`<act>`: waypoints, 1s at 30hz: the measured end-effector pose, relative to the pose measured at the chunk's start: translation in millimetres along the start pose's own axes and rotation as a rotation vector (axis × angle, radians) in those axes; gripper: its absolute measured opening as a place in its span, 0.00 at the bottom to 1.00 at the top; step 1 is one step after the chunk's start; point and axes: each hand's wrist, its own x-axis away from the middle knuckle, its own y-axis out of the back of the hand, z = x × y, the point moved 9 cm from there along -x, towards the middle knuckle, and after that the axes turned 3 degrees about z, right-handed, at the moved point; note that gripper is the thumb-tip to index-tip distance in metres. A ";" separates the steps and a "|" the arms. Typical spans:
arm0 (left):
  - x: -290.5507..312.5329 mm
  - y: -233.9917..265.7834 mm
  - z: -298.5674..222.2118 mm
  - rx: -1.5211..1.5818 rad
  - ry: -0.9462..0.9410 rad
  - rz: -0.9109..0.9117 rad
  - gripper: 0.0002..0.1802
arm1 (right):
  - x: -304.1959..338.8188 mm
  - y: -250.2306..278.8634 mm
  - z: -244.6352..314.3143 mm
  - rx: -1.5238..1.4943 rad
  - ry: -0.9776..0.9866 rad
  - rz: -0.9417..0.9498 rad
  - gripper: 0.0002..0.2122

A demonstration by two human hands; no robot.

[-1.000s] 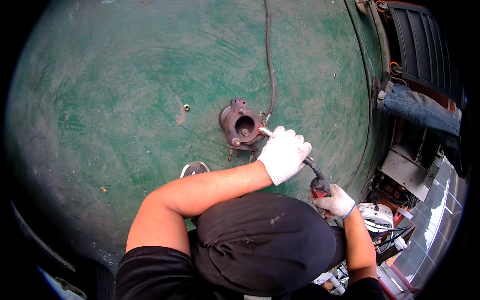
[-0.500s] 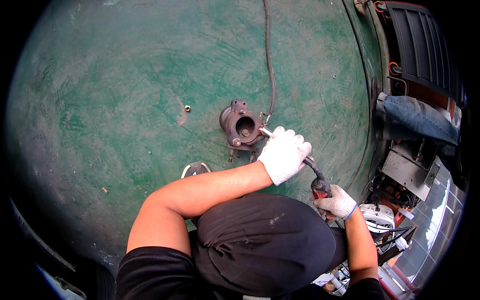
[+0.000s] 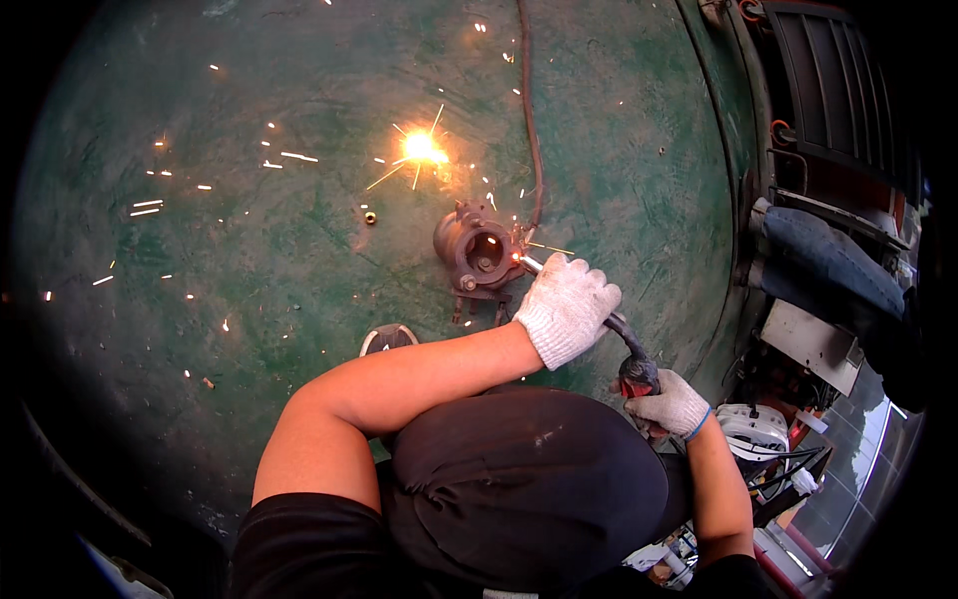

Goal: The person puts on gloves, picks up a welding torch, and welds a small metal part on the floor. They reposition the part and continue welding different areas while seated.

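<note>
A rusty, cylindrical metal housing (image 3: pixel 455 240) with a round open bore sits on the green floor. My left hand (image 3: pixel 567 307), in a white knit glove, is closed around the front of a welding torch (image 3: pixel 629 336). The torch's metal tip touches or nearly touches the housing's right side, where an orange glow shows. My gloved right hand (image 3: pixel 675 407) grips the torch's red and black handle. A cable (image 3: pixel 530 120) runs down from the top edge to the housing's right side. Bright sparks (image 3: pixel 423 147) burst just beyond the housing and scatter left across the floor.
A small brass-coloured nut (image 3: pixel 370 218) lies left of the housing. A shoe (image 3: pixel 389 339) shows below it. At the right are another person's jeans-clad legs (image 3: pixel 828 252), a dark ribbed panel (image 3: pixel 848 95) and a white device (image 3: pixel 751 429).
Sparks and an orange glow at the torch tip have appeared, and the picture is darker. My hands stay almost where they were. The other person's legs have shifted slightly.
</note>
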 end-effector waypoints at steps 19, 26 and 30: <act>1.9 -1.5 -1.5 0.027 -0.004 -0.081 0.14 | -7.3 5.5 -11.5 -0.001 -0.001 0.001 0.15; 3.6 -2.1 -2.2 0.031 -0.012 -0.086 0.15 | -7.4 4.5 -14.4 -0.003 0.006 -0.006 0.16; 4.4 -0.3 -3.3 0.034 -0.013 -0.082 0.15 | -1.4 2.1 -9.5 -0.002 -0.049 -0.017 0.16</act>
